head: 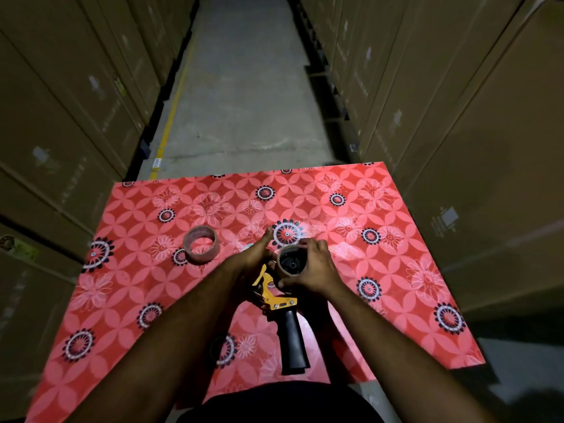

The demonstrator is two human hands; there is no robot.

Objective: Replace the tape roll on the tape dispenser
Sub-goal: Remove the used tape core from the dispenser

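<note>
Item 1, low centre of the frame: dispenser (279,300), black handle pointing toward the wearer, yellow metal frame above it. Rigid; judged moderately heavy for one hand, with a cutting edge probably near the front, best held by the handle or the flat frame sides. Item 2, just above the handle: left hand (254,257), closed around the frame's left side, fingers extended forward; exact contact is hidden. Item 3, centre: right hand (316,271), fingers curled around the rim of the core (292,260), a brown cardboard ring seated on the dispenser's hub, thumb near its lower edge. The core appears nearly spent; judged light, stiff but crushable, so grip across the outer rim and draw straight off the hub. Item 4, left of centre, well apart from both hands: roll (200,244), pinkish, lying flat and untouched on the mat (396,239). Judged light, firm, smooth-sided, sticky at its loose end; take hold across its outer face or through the centre hole. Item 5, upper frame: boxes (76,102) lining both sides of a concrete aisle.
</note>
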